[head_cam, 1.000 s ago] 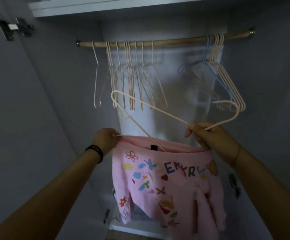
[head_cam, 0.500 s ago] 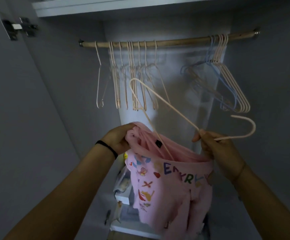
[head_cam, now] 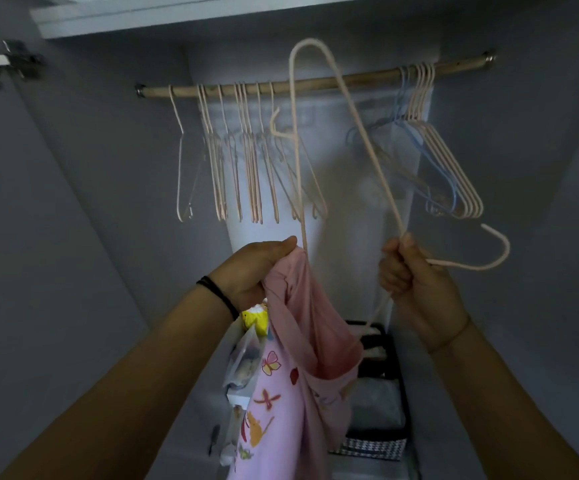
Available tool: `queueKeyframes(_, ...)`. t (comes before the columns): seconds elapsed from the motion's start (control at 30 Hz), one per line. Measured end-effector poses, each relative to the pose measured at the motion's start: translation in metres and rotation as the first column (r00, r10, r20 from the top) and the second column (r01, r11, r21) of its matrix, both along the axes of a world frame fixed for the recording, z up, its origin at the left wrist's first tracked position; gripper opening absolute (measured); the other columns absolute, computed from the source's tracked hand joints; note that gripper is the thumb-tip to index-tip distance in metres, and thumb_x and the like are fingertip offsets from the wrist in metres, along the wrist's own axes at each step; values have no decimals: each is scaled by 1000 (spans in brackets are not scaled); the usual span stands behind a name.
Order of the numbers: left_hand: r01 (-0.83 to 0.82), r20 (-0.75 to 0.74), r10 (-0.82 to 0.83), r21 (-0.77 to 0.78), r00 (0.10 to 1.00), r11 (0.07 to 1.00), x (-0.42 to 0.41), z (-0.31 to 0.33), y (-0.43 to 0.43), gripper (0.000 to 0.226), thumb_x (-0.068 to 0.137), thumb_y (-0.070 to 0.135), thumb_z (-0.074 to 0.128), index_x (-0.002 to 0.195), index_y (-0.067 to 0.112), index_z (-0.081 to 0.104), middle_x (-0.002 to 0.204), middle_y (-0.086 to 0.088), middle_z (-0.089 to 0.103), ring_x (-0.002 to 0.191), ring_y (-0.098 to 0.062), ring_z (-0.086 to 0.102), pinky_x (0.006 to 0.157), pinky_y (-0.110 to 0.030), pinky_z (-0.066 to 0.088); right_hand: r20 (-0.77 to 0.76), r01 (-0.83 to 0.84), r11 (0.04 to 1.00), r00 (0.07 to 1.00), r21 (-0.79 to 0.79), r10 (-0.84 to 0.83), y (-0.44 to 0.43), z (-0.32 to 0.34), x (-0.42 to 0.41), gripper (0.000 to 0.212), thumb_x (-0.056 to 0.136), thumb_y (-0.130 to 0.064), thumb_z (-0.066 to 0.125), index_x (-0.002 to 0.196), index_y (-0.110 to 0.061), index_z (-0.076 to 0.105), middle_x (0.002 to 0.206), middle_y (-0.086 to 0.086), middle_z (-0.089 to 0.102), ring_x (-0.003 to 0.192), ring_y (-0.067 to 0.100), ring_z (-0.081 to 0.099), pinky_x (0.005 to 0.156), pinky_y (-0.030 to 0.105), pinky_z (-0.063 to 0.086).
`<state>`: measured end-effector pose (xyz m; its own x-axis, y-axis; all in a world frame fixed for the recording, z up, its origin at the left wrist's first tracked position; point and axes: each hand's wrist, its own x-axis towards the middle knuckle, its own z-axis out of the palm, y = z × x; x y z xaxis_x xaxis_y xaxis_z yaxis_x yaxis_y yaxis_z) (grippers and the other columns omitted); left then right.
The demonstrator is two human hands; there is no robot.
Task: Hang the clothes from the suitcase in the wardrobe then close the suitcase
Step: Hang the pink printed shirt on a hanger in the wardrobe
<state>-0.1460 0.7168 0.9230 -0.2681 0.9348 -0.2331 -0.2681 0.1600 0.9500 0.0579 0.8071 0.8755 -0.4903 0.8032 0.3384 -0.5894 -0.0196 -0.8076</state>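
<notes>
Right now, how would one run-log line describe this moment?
step: putting hanger into pink shirt | left hand: grips shirt | right hand: grips hanger | rail: shirt not hung yet

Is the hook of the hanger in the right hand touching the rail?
Apart. The head view shows the hook curving out beside the right hand, well below the rail, with wardrobe wall visible between them.

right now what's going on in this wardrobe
A person is fitting a pink printed garment onto a thin pale pink hanger in front of the open wardrobe. The left grip pinches the garment's bunched top edge. The right grip holds the hanger near its hook, tipped up on end, with one arm running down into the fabric. It is not yet on the wooden rail, where empty hangers hang in two groups.
</notes>
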Motion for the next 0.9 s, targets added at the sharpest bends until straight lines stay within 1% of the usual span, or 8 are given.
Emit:
queueKeyframes(0.1, -9, -42, 9, 5, 999, 1000, -5, 4, 1, 24, 95, 21, 55, 97, 0, 65, 94, -12, 67, 79, -19, 65, 76, -27, 56, -19, -27, 1000, 999, 8, 27, 1, -4, 1, 37, 74, -56, 67, 77, -19, 68, 49, -13, 30, 44, 3, 26, 45, 15, 25)
queueKeyframes(0.27, -26, -33, 27, 20, 999, 999, -21, 11, -4, 38, 95, 21, 53, 120, -7, 57, 118, -23, 61, 107, -34, 60, 91, -37, 52, 175, 8, 999, 985, 34, -14, -6, -37, 6, 48, 68, -65, 69, 71, -17, 68, 49, -12, 31, 45, 3, 27, 44, 13, 27)
queueKeyframes(0.4, -49, -1, 49, 62, 999, 997, -27, 13, -4, 26, 97, 10, 46, 114, -5, 58, 106, -20, 61, 89, -27, 61, 72, -30, 58, 286, 48, 999, 957, -18, -41, -21, -67, 1, 56, 58, -71, 72, 70, -17, 68, 51, -6, 31, 47, 6, 28, 46, 17, 26)
queueKeyframes(0.47, -85, -27, 87, 65, 996, 994, -29, 11, -4, 19, 95, 6, 46, 101, -2, 62, 91, -15, 66, 82, -25, 60, 65, -27, 57, 339, 66, 998, 939, -7, -59, -26, -75, 0, 58, 57, -74, 70, 70, -17, 69, 52, -6, 33, 48, 7, 30, 49, 21, 26)
queueKeyframes(0.57, -158, -4, 159, 73, 987, 985, -42, 8, -7, 22, 97, 12, 46, 87, 2, 63, 72, -8, 70, 71, -22, 64, 58, -25, 57, 430, 116, 993, 896, 16, -112, -29, -71, 9, 60, 58, -76, 67, 69, -17, 69, 53, -5, 35, 49, 6, 34, 44, 20, 34)
queueKeyframes(0.67, -199, 61, 195, 63, 979, 978, -57, 4, -12, 29, 99, 19, 44, 87, 0, 63, 78, -14, 71, 70, -22, 69, 62, -30, 59, 519, 108, 994, 850, -3, -91, -31, -61, 21, 38, 79, -48, 57, 69, -12, 66, 55, -4, 40, 54, 7, 39, 55, 29, 44)
queueKeyframes(0.77, -251, -31, 253, 62, 967, 966, -63, -3, -11, 24, 98, 18, 47, 89, 1, 63, 77, -12, 70, 69, -21, 66, 62, -30, 58, 583, 90, 992, 804, 84, -122, -30, -55, 30, 35, 89, -36, 55, 67, -11, 66, 52, -9, 48, 55, 7, 43, 57, 30, 40)
queueKeyframes(0.9, -361, -187, 371, 87, 910, 929, -64, -6, -7, 22, 96, 16, 51, 82, 6, 64, 63, -3, 69, 60, -17, 64, 52, -22, 55, 647, 37, 998, 760, 52, -62, -25, -50, 37, 33, 93, -28, 52, 67, -14, 65, 51, -4, 42, 49, 15, 35, 52, 26, 31)
